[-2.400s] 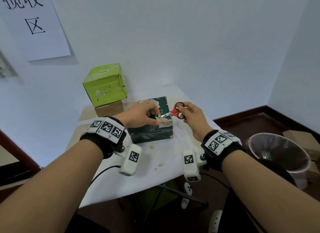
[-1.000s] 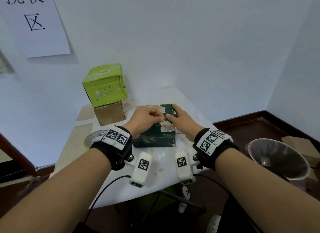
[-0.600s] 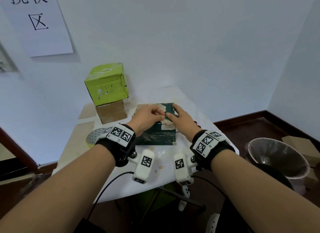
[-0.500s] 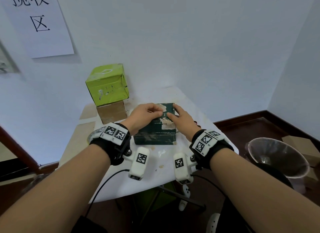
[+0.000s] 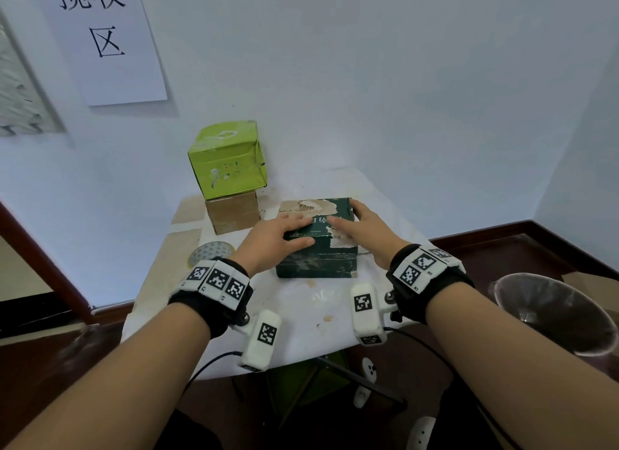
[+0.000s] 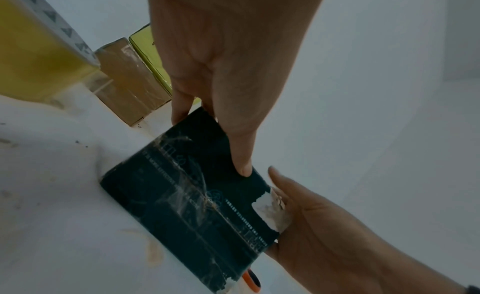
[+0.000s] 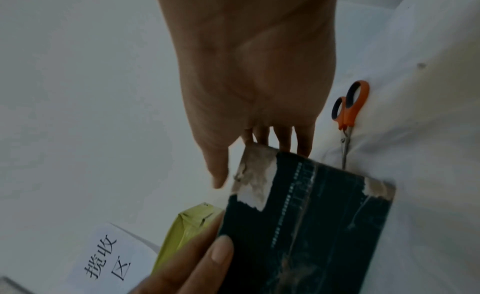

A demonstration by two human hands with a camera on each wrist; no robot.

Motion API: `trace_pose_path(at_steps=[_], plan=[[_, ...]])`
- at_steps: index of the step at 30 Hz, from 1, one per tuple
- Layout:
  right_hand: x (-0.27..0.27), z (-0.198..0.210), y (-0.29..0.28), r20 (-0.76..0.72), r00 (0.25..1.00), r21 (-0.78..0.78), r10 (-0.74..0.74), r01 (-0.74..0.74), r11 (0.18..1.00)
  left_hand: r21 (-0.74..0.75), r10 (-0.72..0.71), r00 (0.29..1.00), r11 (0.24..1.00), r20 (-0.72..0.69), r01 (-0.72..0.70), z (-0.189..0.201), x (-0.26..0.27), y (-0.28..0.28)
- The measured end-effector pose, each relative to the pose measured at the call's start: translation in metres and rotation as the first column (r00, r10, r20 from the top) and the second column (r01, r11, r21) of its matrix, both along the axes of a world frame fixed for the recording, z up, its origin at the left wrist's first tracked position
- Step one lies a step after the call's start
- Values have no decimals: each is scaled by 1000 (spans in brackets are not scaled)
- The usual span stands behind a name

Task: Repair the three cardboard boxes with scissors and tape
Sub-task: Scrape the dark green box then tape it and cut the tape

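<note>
1. Since 2.4 s ago: the right hand (image 5: pixel 361 230) no longer holds the scissors (image 7: pixel 349 112); they lie on the tabletop (image 5: pixel 301 302) by the right side of the dark box (image 5: pixel 318 265), blade tips at its edge.
2. Since 0.5 s ago: both hands have spread flatter on the box top.
3. Left hand (image 5: pixel 278 237): fingers straight, pressing the box top, thumb on the near side face.
4. Right hand: fingers straight, flat on the top, fingertips over the far right edge.
5. Dark box: mid-tabletop, torn patches showing, clear tape across the near face.
6. Green box (image 5: pixel 227 160) sits on the brown box (image 5: pixel 232 211), far left corner.
7. Tape roll (image 5: pixel 209 252) lies near the left edge.
</note>
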State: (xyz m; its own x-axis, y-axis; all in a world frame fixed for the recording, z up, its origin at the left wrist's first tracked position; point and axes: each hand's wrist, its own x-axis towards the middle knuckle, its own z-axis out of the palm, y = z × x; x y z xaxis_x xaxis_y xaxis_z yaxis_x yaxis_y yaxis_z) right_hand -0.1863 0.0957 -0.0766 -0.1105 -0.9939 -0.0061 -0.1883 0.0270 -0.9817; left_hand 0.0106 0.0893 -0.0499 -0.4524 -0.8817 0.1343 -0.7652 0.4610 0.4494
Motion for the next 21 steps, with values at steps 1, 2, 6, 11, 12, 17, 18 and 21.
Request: trace_pose_path(at_steps=[1, 2, 6, 11, 12, 17, 18, 21], plan=[[2, -2, 0, 8, 1000, 1, 0, 0, 1000, 4, -3, 1000, 1000, 0, 3, 0, 0, 0], [3, -3, 0, 20, 1000, 0, -2, 2, 1000, 12, -5, 1000, 1000, 0, 5, 0, 0, -1], [6, -2, 2, 50, 999, -7, -15, 15, 1000, 8, -7, 1000, 1000, -2, 7, -2, 0, -1], [6, 2, 6, 3, 999, -12, -36, 36, 999, 2, -9, 1000, 1000, 0, 9, -2, 1, -1], [7, 1, 6, -2, 999, -10, -40, 40, 999, 2, -10, 1000, 1000, 1, 10, -2, 1, -1], [12, 8, 6, -29, 998, 7, -63, 63, 998, -25, -13, 999, 1000, 34, 14, -2, 0, 0], [13, 9, 6, -38, 997, 9, -64, 65, 998, -41, -17, 998, 999, 54, 20, -3, 0, 1], [16, 14, 7, -82, 993, 14, -87, 88, 996, -26, -77, 990, 996, 116, 81, -1, 2, 5]])
